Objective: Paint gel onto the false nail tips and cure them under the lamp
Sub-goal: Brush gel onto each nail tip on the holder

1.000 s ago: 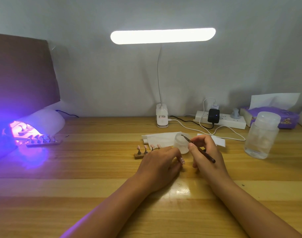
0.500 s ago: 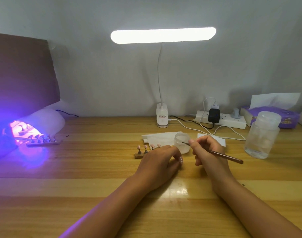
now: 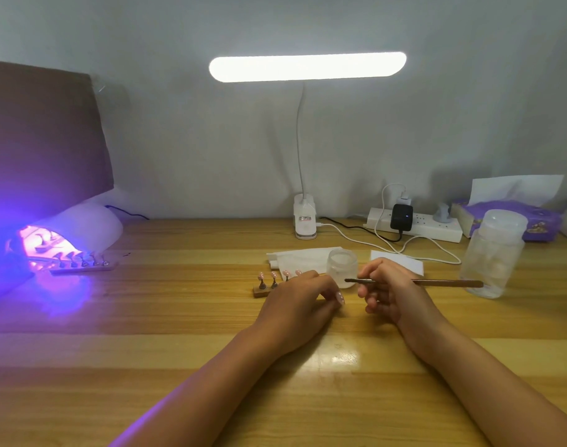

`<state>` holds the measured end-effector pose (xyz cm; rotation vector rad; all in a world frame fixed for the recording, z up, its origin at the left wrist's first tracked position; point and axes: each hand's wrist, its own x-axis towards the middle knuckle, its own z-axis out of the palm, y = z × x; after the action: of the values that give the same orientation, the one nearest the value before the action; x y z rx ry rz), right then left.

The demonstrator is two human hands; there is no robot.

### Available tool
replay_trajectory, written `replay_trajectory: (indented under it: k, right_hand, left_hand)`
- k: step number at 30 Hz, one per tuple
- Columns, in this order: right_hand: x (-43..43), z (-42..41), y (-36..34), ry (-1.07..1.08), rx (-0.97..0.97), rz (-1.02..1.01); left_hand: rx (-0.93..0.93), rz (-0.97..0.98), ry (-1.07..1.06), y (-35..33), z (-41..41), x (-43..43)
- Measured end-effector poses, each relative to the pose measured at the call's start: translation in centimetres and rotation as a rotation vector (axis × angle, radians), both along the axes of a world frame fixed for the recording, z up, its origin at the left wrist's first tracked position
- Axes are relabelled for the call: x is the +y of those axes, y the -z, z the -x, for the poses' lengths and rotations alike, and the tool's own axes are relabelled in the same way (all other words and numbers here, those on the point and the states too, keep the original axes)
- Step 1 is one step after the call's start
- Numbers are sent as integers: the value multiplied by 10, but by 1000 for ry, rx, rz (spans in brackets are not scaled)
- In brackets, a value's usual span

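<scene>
Near the frame's middle, pinching a thin brown brush (image 3: 414, 282) in the right hand (image 3: 388, 293); curling the left hand (image 3: 298, 296), grip hidden, beside pink false nail tips (image 3: 273, 274). Possibly bumping them and smearing gel.

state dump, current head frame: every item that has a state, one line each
desk lamp: on
curing lamp: on, glowing violet
tip strip: lying at the curing lamp's mouth
small jar: open, no lid
brush: pinched by right hand, roughly level, tip at small jar
left hand: fingers curled beside tip holder, contents unclear
big jar: lid on
power strip: chargers plugged in
</scene>
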<state>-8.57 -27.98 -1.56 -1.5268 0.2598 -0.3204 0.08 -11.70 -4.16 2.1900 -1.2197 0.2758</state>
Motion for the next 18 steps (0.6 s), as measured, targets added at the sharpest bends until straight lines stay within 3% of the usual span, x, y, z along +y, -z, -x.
replay_trajectory:
  k: [18]
  right_hand:
    - [3, -6, 10, 90, -18, 262]
  left_hand:
    - [55, 2, -15, -3, 1, 1]
